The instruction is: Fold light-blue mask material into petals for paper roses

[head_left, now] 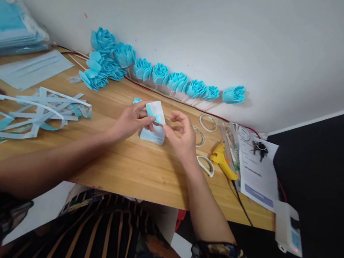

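Note:
My left hand is closed on a small folded blue-and-white piece of mask fabric, raised a little off the table. With thumb and fingertips my right hand pinches the lower right corner of that piece. Directly below lies a stack of cut light-blue fabric pieces, partly covered by my fingers. Just behind my left hand a small blue scrap rests on the wood.
Blue fabric flowers on sticks lean along the wall. Cut strips, a flat mask and bagged masks lie left. To the right are tape rings, a yellow glue gun, a paper sheet and keys.

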Demonstrator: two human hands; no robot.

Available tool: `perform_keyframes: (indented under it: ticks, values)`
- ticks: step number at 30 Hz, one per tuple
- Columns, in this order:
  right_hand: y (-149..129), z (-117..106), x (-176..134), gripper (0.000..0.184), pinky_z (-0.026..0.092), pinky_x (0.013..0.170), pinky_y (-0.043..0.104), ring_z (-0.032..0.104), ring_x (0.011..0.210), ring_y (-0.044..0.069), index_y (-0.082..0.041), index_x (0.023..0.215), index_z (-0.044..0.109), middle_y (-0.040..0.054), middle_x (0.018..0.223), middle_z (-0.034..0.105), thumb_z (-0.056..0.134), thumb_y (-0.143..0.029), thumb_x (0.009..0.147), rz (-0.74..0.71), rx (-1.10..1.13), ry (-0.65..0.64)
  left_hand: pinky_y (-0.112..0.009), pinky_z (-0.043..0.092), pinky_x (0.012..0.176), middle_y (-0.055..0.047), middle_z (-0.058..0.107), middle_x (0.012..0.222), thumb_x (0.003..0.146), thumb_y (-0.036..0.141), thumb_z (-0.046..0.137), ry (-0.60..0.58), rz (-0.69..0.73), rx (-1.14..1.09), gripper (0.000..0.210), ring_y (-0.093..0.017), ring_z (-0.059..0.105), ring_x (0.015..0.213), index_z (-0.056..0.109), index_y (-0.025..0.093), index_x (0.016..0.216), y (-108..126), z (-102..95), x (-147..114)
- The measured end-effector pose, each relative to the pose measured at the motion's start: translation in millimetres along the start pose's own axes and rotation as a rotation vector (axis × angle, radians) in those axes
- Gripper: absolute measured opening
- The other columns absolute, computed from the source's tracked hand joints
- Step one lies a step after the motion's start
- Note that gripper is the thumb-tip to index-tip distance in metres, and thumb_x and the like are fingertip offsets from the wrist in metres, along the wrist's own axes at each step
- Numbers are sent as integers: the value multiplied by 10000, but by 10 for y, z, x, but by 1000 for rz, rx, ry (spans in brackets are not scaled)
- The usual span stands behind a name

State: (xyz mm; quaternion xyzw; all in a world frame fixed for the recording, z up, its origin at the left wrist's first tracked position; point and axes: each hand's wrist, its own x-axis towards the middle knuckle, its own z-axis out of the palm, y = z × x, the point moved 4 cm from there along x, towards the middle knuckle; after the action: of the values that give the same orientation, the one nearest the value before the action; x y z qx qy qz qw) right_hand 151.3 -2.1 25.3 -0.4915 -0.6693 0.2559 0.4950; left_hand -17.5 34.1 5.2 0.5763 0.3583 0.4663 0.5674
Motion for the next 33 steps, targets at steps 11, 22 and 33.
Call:
perform_keyframes:
  ticks: [11,22,33]
  values:
    - [109,-7,-9,154,514,748,320,629,1005,201,-232,859,634,50,1040,695,581,-374,884,113,-29,25,-248,523,603,-4,691,662,809,237,686,-28,4,11,442,-139,667,591,564,113,1214,-31,2,8]
    - [21,84,-39,185,527,793,320,628,977,178,-255,962,606,24,1014,681,682,-318,806,47,69,-13,-241,534,609,17,685,692,770,215,694,-78,-1,45,499,-133,678,614,541,115,1234,-20,80,-46]
    - [40,84,-32,113,511,749,308,644,761,155,-221,805,654,7,827,716,625,-323,844,99,8,-46,-251,539,609,13,679,653,839,260,642,-114,22,42,413,-143,687,608,558,124,1220,-52,85,-42]
